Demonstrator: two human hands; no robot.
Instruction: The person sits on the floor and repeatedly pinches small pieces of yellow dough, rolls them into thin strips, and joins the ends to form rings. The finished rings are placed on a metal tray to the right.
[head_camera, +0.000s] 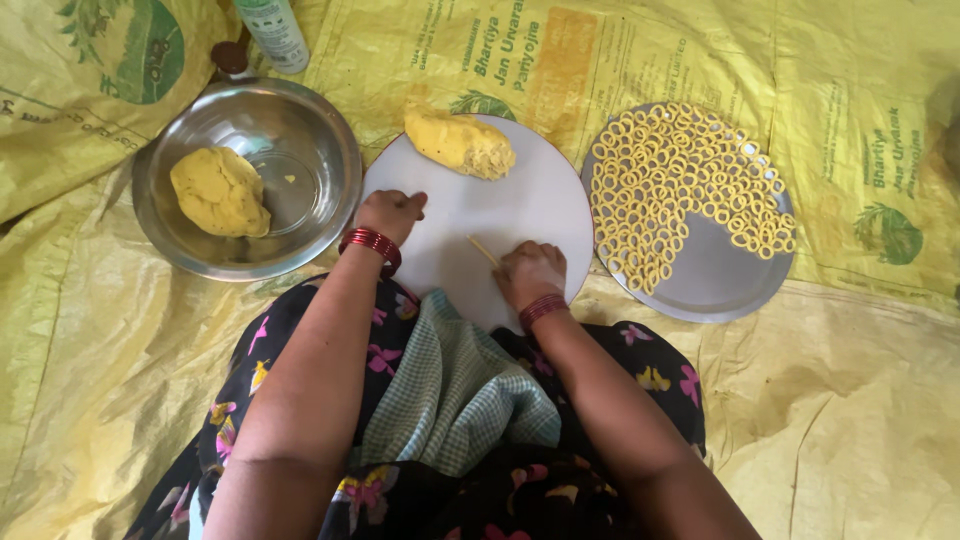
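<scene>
The right hand (532, 272) presses a thin dough strand (483, 250) flat against the round white board (520, 200); the left hand (390, 213) rests curled at the board's edge, holding nothing visible. Pressed unevenly, the strand could thin and snap. The dough lump (460, 143) nearby may dry and crack

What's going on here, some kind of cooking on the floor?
A person sits on yellow sacking, working dough on a round white board. The right hand presses a thin strip of dough on the board; the left hand rests at its edge. A dough lump waits on the board, another in a steel bowl. Many small dough rings fill a metal plate.
</scene>
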